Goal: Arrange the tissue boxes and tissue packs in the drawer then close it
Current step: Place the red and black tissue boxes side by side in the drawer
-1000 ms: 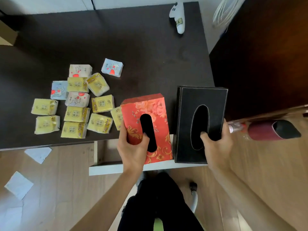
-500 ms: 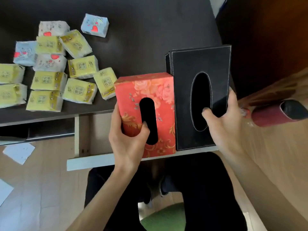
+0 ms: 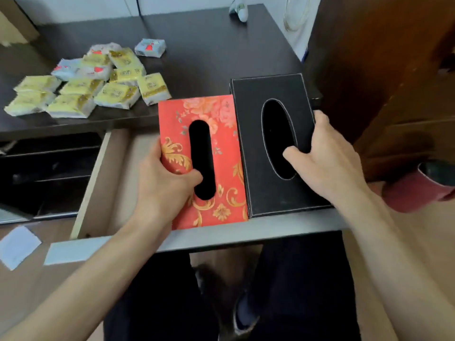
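A red floral tissue box (image 3: 221,134) and a black tissue box (image 3: 253,143) lie side by side over the right half of the open drawer (image 3: 103,183). My left hand (image 3: 162,183) grips the red box, thumb hooked into its slot and fingers round its left side. My right hand (image 3: 327,158) grips the black box, thumb in its oval opening and fingers over its right edge. Several yellow, white and blue tissue packs (image 3: 98,82) sit in a cluster on the dark desk (image 3: 216,50) at the left.
The drawer's pale front panel (image 3: 78,249) runs across below my hands, above my legs. A red and black cylinder (image 3: 423,185) lies at the right by a brown cabinet. White paper pieces (image 3: 17,244) lie on the wooden floor. A white toy (image 3: 238,8) stands at the desk's back.
Both boxes have come down from the desk edge into the open drawer, side by side. My grips on them are unchanged. The camera view has shifted.
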The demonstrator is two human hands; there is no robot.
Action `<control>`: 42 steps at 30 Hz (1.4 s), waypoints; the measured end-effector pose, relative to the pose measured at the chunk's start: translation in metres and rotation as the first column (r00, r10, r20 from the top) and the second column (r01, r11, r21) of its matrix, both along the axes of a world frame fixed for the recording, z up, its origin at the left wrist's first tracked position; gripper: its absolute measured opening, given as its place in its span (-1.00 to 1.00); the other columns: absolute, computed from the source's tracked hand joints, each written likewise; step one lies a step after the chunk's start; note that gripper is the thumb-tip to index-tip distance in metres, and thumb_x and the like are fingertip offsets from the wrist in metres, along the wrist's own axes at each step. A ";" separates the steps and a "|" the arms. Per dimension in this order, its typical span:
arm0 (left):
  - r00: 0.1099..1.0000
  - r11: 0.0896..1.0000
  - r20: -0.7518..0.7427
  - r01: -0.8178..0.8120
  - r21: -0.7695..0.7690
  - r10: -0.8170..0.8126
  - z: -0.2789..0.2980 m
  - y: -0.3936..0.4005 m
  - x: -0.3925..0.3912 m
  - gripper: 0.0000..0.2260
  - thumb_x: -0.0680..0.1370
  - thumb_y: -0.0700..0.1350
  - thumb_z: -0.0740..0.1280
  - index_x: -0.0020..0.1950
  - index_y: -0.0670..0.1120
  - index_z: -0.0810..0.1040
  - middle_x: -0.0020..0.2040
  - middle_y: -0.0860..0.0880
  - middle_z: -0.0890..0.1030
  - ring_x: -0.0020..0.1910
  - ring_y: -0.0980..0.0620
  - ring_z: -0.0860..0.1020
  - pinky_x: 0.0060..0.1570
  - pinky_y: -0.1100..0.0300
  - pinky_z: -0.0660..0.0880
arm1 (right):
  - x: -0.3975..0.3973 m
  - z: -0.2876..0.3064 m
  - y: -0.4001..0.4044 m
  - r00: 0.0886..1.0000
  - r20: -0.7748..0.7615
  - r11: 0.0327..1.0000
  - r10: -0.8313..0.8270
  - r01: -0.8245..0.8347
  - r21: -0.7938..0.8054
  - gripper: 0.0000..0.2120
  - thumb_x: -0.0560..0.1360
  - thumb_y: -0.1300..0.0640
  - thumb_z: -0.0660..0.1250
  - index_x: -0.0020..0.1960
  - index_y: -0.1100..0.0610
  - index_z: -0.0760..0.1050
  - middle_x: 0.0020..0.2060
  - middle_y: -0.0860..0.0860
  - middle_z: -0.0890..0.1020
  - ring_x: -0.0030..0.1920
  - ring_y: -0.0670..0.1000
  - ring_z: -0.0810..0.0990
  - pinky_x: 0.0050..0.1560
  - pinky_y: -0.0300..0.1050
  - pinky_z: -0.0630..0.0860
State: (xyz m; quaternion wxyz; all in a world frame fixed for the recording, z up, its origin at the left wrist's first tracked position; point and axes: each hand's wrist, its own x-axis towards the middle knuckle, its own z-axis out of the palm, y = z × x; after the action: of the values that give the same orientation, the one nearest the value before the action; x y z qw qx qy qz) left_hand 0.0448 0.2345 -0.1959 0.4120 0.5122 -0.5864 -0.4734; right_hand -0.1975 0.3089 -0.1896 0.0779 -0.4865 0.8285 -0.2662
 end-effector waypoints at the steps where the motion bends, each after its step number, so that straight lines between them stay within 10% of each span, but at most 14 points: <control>1: 1.000 1.000 0.008 -0.011 0.024 0.011 0.001 0.007 0.002 -0.60 0.33 -0.43 0.41 -0.03 0.03 0.56 -0.37 0.18 0.63 -0.43 0.19 0.55 -0.38 0.21 0.52 | 0.001 0.000 0.007 1.000 -0.003 1.000 -0.006 0.006 0.012 -0.30 0.43 -0.12 0.33 0.49 0.09 0.24 0.23 0.06 0.59 0.16 0.20 0.56 0.07 0.16 0.51; 9: 0.999 0.969 -0.032 0.023 0.247 -0.016 -0.014 0.029 0.012 -0.61 0.35 -0.41 0.42 0.06 -0.04 0.55 -0.15 -0.14 0.69 -0.20 -0.15 0.68 -0.21 -0.10 0.65 | 0.005 -0.025 0.030 0.978 -0.208 0.984 0.031 0.006 0.176 -0.57 0.46 -0.20 0.30 0.09 0.13 0.40 -0.06 0.05 0.57 -0.08 0.10 0.42 -0.24 0.02 0.32; 17: 1.000 0.904 0.022 -0.024 0.426 0.016 -0.039 0.018 -0.001 -0.70 0.32 -0.44 0.42 -0.13 -0.11 0.45 -0.29 -0.12 0.54 -0.38 -0.08 0.54 -0.41 0.14 0.49 | 0.007 -0.045 0.032 0.842 -0.535 0.986 0.067 0.027 0.166 -0.50 0.34 -0.17 0.36 0.00 0.26 0.50 -0.05 0.14 0.43 -0.01 0.15 0.31 -0.13 -0.02 0.42; 22: 0.996 0.916 0.087 -0.013 0.402 -0.024 -0.044 0.012 -0.003 -0.72 0.37 -0.37 0.43 -0.06 -0.09 0.46 -0.20 -0.11 0.60 -0.30 -0.08 0.60 -0.37 0.15 0.51 | 0.003 -0.046 0.031 0.813 -0.570 0.976 0.118 0.011 0.218 -0.46 0.40 -0.17 0.30 0.12 0.27 0.50 0.10 0.14 0.44 0.06 0.15 0.34 -0.09 -0.01 0.42; 28: 0.983 0.906 0.105 0.093 0.413 -0.149 -0.048 0.010 0.005 -0.56 0.45 -0.27 0.50 0.23 -0.11 0.38 0.10 -0.16 0.61 0.04 -0.18 0.64 0.02 -0.17 0.62 | 0.000 -0.048 0.032 0.789 -0.529 0.903 0.312 -0.075 0.422 -0.26 0.59 -0.19 0.11 0.59 0.28 0.16 0.63 0.17 0.08 0.56 0.15 0.11 0.45 0.05 0.25; 31: 0.973 0.896 0.068 0.176 0.407 -0.222 -0.038 -0.003 0.008 -0.52 0.47 -0.18 0.52 0.29 -0.08 0.38 0.21 -0.13 0.61 0.06 -0.07 0.65 -0.09 0.07 0.60 | -0.014 -0.036 0.018 0.814 -0.454 0.901 0.362 -0.182 0.393 -0.27 0.59 -0.22 0.17 0.58 0.23 0.19 0.61 0.14 0.16 0.57 0.14 0.11 0.47 0.07 0.27; 36: 0.767 0.927 0.528 0.351 0.132 -0.366 -0.014 -0.055 -0.001 -0.11 0.44 -0.12 0.56 0.63 -0.07 0.11 0.58 -0.07 0.19 0.50 -0.08 0.28 0.29 0.16 0.35 | -0.027 -0.027 -0.028 0.829 -0.337 0.870 0.447 -0.315 0.379 -0.25 0.50 -0.16 0.36 0.55 0.16 0.20 0.56 0.10 0.24 0.55 0.12 0.13 0.40 0.05 0.34; 42: 0.593 0.847 0.659 0.514 0.133 -0.463 -0.022 -0.072 -0.020 -0.64 0.48 -0.02 0.50 0.24 -0.03 0.57 0.09 -0.01 0.66 0.09 -0.07 0.62 0.13 -0.02 0.55 | -0.041 -0.053 -0.046 0.847 -0.228 0.853 0.480 -0.390 0.346 -0.21 0.41 0.08 0.43 0.58 0.11 0.19 0.52 0.04 0.33 0.53 0.12 0.21 0.50 0.01 0.12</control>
State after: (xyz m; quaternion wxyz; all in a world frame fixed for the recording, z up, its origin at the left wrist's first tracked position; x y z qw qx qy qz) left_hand 0.0246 0.1628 -0.2179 0.0457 0.4510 -0.8278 -0.3307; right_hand -0.2381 0.2632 -0.2423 0.0769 -0.6819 0.7263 -0.0401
